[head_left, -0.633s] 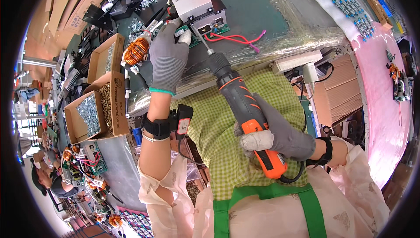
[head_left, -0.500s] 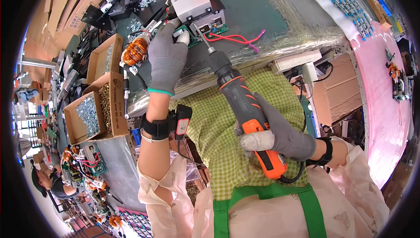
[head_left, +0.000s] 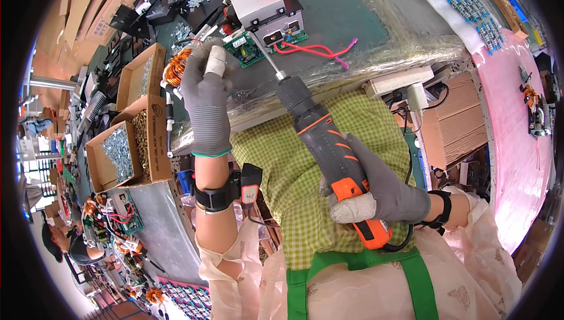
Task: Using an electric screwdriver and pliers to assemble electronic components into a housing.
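Observation:
My right hand (head_left: 385, 191), in a grey glove, grips the grey and orange electric screwdriver (head_left: 329, 146). Its bit points up and left onto a green circuit board (head_left: 247, 47) at the front of a silver metal box (head_left: 264, 2) on the green bench. My left hand (head_left: 205, 94), also in a grey glove, rests on the bench edge just left of the board with its fingers curled, beside a copper coil (head_left: 175, 67). What its fingertips pinch is hidden. Red wires (head_left: 314, 49) trail right from the box.
Cardboard boxes of screws (head_left: 117, 152) and small brass parts (head_left: 142, 138) stand at the left. More boards with coils (head_left: 111, 214) lie at the lower left, near another person. Pink sheets with small components (head_left: 517, 114) lie at the right. Clear plastic film covers the bench edge.
The screwdriver and my left hand hold nearly the same places at the board. My head has shifted slightly.

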Demonstrator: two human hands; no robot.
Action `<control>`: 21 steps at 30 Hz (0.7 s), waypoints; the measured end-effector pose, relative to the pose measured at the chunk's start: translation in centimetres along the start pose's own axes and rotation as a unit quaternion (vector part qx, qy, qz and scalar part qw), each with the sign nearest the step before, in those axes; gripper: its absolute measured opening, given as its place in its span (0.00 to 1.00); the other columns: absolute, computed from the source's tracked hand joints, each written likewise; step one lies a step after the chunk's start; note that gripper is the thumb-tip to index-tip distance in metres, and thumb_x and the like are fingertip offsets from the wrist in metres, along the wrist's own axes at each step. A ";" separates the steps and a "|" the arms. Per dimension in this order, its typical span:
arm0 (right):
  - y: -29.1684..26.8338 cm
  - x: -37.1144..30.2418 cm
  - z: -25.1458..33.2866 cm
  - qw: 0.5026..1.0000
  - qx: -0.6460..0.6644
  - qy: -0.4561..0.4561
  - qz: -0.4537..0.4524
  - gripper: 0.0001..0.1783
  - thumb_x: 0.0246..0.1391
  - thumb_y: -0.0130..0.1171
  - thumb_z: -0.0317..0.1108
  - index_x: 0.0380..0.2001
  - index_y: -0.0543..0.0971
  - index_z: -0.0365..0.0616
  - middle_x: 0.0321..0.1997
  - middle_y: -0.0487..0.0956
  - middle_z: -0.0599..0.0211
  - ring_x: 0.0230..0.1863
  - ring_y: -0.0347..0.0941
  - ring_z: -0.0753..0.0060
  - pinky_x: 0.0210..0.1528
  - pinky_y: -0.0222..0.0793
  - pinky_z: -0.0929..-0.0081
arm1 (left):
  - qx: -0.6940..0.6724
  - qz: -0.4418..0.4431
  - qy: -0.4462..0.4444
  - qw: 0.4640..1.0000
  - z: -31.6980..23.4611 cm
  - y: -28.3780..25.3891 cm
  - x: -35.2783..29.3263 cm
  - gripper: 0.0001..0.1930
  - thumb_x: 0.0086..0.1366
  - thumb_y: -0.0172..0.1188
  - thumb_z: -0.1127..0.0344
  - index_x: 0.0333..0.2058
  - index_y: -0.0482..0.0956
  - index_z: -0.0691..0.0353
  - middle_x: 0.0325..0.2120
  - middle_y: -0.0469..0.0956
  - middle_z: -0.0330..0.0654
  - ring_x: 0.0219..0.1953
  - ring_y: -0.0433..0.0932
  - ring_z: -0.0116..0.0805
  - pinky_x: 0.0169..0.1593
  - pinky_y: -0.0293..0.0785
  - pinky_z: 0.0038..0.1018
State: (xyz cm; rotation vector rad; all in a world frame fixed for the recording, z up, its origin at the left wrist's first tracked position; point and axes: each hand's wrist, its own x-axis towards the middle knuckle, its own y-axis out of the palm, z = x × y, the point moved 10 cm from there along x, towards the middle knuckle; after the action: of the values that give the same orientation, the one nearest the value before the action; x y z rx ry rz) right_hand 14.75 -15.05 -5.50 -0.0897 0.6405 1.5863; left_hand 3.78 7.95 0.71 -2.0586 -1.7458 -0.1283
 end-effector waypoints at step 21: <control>2.0 -0.3 -0.1 0.989 -0.139 -0.014 0.057 0.60 0.34 0.75 0.37 0.64 0.44 0.37 0.41 0.73 0.67 0.41 0.71 0.77 0.48 0.68 0.71 | -0.566 0.157 -0.283 0.758 2.0 4.2 -2.9 0.10 0.65 0.55 0.61 0.35 0.69 0.63 0.21 0.62 0.31 0.20 0.58 0.18 0.16 0.57 0.13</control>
State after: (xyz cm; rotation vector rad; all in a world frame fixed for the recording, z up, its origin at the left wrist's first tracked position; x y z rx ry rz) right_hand 12.88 -15.27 -4.76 -0.2406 0.4052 1.7783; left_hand 6.86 5.56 -3.18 -3.5555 -1.7668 -0.6548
